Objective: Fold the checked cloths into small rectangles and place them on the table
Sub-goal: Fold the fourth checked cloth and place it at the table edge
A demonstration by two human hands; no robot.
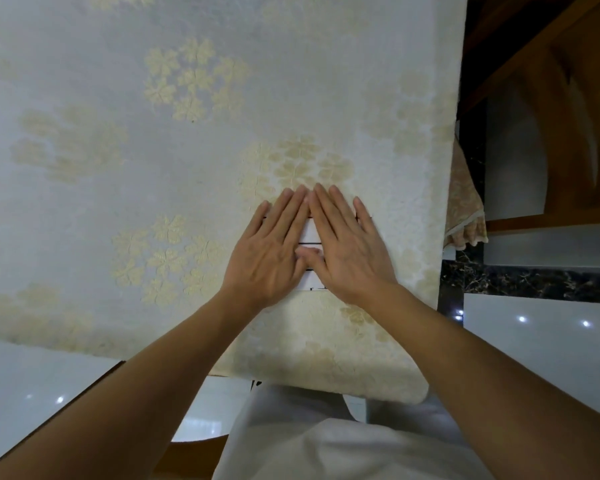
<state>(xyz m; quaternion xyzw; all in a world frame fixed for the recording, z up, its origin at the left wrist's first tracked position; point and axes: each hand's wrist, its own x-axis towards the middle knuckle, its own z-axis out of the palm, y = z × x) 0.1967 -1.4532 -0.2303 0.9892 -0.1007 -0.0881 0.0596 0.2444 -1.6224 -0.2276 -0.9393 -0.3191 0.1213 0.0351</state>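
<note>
Pressing the folded checked cloth (311,232) flat on the counter (326,379), right of centre and toward the near edge, on top of the floral covering (174,84). Laying the left hand (271,251) and the right hand (350,251) palm down over it, both open with fingers straight, gripping nothing, meeting at the fingertips just beyond the cloth's far edge and at the thumbs over its middle. Showing only a narrow white strip with dark lines between the hands; hiding the corners, so not allowing any check of their squareness. Apparently setting the last crease of a small rectangle. Judging good practice here: bearing down evenly through both palms, sweeping outward from the middle toward the left and right edges, pushing trapped air out, avoiding dragging the layers askew or rucking the covering beneath.
</note>
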